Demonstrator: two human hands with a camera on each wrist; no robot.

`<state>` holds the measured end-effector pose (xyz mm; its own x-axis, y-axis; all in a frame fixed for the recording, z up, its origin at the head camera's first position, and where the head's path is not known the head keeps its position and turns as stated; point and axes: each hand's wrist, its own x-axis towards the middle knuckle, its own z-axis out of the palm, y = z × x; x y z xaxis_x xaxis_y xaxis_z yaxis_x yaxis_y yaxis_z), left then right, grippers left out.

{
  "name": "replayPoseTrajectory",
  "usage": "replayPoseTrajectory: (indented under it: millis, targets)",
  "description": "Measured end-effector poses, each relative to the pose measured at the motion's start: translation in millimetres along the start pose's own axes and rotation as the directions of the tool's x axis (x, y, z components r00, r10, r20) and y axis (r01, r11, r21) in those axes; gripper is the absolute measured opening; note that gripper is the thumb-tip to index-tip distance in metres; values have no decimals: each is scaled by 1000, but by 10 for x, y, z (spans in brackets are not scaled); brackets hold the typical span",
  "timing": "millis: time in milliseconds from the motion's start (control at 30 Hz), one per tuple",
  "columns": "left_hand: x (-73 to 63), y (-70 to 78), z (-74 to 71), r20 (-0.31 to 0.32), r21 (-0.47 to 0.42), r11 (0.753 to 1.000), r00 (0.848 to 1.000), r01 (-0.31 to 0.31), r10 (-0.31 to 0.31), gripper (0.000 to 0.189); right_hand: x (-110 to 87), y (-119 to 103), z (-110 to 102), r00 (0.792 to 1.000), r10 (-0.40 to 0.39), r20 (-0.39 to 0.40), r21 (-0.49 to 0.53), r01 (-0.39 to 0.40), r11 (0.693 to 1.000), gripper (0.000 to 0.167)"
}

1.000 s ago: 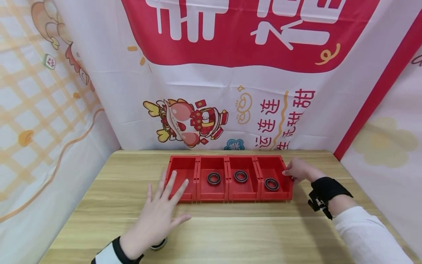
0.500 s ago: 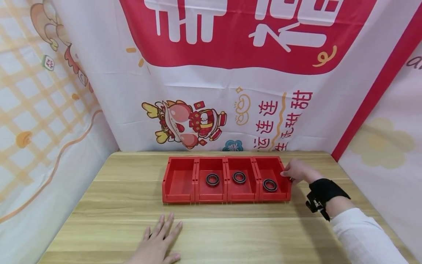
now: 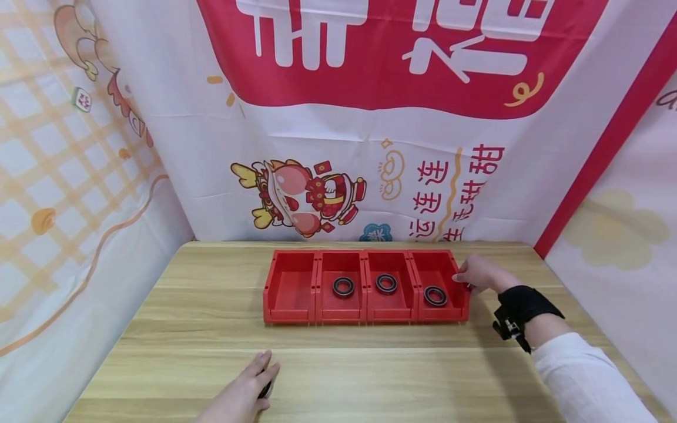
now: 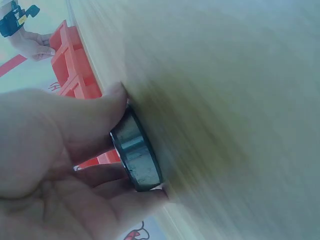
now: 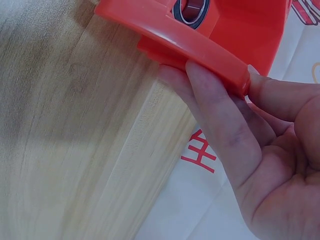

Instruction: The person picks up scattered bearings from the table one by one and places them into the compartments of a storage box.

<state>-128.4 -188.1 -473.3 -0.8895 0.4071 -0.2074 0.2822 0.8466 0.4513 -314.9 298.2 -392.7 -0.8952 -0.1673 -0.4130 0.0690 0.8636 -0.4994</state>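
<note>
My left hand (image 3: 239, 392) is low over the front of the table, pinching a bearing (image 4: 137, 152) between thumb and fingers. The left wrist view shows the bearing's shiny outer ring close over the wood. My right hand (image 3: 482, 274) grips the right side wall of the end bin (image 3: 459, 288), thumb on the inner side and fingers outside. In that bin lies a black-sealed bearing (image 3: 435, 296). The two middle bins hold one bearing each, the left-middle bearing (image 3: 343, 287) and the right-middle bearing (image 3: 386, 284). The leftmost bin (image 3: 290, 316) has nothing in it.
The joined red bins stand in a row toward the back of the wooden table (image 3: 370, 376). Behind them hangs a printed cloth (image 3: 328, 132), and another patterned cloth (image 3: 90, 235) runs along the left side. A black wrist camera strap (image 3: 530, 306) is on the right wrist.
The left hand has drawn back from near the leftmost bin to the front of the table, and its spread fingers have closed around the bearing there. The right hand keeps its grip on the bin.
</note>
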Motion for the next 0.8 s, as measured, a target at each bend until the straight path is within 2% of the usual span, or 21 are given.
replayPoseTrajectory:
  millis: [200, 433, 500, 633, 767, 800]
  targets:
    - [14, 32, -50, -86, 59, 996, 993, -72, 77, 45, -7, 6, -9, 1000, 3, 2, -7, -3, 1000, 20]
    - [68, 80, -85, -129, 132, 991, 991, -26, 44, 38, -32, -1, 1, 1000, -5, -9, -3, 5, 1000, 19]
    - [82, 90, -92, -129, 145, 989, 991, -23, 42, 37, -36, -4, 1, 1000, -3, -10, 1, 3, 1000, 19]
    - [103, 85, -125, -112, 149, 987, 991, -54, 71, 36, -40, -19, 1, 1000, 0, -15, -2, 0, 1000, 19]
    - [153, 123, -264, -38, 62, 997, 998, -47, 49, 34, -49, -35, 0, 1000, 2, -13, -6, -2, 1000, 19]
    - [167, 142, -311, -34, 50, 997, 998, -60, 61, 34, -53, -38, 2, 1000, 3, -11, -7, -3, 1000, 19]
